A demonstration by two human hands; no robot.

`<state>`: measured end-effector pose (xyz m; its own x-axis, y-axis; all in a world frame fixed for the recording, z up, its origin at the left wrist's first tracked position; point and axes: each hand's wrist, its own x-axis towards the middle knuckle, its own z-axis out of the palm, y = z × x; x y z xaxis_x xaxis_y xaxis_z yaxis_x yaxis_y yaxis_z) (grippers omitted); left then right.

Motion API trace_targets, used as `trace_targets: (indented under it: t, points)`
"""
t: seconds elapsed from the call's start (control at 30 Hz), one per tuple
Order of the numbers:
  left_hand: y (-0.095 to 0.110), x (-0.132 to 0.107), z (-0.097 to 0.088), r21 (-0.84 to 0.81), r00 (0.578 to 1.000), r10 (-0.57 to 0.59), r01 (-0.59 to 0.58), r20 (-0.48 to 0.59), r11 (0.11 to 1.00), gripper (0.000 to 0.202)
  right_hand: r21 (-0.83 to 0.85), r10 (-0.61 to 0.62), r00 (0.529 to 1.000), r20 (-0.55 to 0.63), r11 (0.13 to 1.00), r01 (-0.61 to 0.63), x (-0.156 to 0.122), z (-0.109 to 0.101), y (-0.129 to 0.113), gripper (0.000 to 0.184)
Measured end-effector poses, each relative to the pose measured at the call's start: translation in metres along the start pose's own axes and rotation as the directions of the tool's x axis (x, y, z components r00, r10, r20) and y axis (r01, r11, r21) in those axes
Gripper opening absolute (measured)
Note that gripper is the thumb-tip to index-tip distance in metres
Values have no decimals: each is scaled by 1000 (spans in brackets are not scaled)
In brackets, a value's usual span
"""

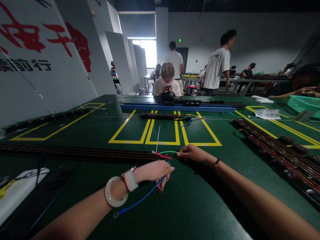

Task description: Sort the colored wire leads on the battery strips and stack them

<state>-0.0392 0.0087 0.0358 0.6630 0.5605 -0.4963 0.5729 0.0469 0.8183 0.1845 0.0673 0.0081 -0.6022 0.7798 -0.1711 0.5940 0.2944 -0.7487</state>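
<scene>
Green wire spanned the short space between the right end of a long bar and the right hand, near the middle of the table. That hand's thumb and fingertips were pinching it; its left end met a red wire beside an upright pale tie. The left hand lay on the near side, its fingers curled downward by a blue wire; whether they gripped it could not be told, as the hand hid much of the contact. The blue wire curved to the near left and ended in a metal lug.

The wires looked light and bendy, with enough spring to hold a gentle curve, and their smooth coating might have slid a little between fingertips. A pinch close to the free end seemed the surest hold; a hard tug could have strained the gathered end. The bar looked stiff and probably heavier, best taken at two points well apart.
</scene>
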Motion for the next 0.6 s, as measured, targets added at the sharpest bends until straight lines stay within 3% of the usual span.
trace_targets:
  t: [0.13,0.2,0.27,0.33,0.47,0.53,0.6]
  points:
    - [4,-4,-2,-28,999,-30,30,22,999,55,-44,17,1000,12,999,-16,-1,-4,-2,45]
    - [5,-8,-3,-25,999,-32,31,-13,999,57,-96,-7,997,-74,995,0,-3,-6,-7,42]
    - [6,-11,-2,1,997,-24,24,-70,1000,56,-154,-106,971,-215,985,73,-5,-6,-17,38]
    - [7,-13,-1,34,991,-21,26,-130,999,54,-172,-236,931,-279,966,194,-10,-2,-33,35]
    - [4,-11,1,65,978,-27,41,-209,997,46,-39,-445,885,-140,895,444,-18,13,-66,36]
    - [2,-9,2,27,985,-54,60,-167,998,38,46,-468,880,-79,881,472,-20,18,-75,37]
    - [1,-9,4,-42,991,-74,70,-113,997,31,123,-416,906,-76,898,423,-20,20,-78,41]
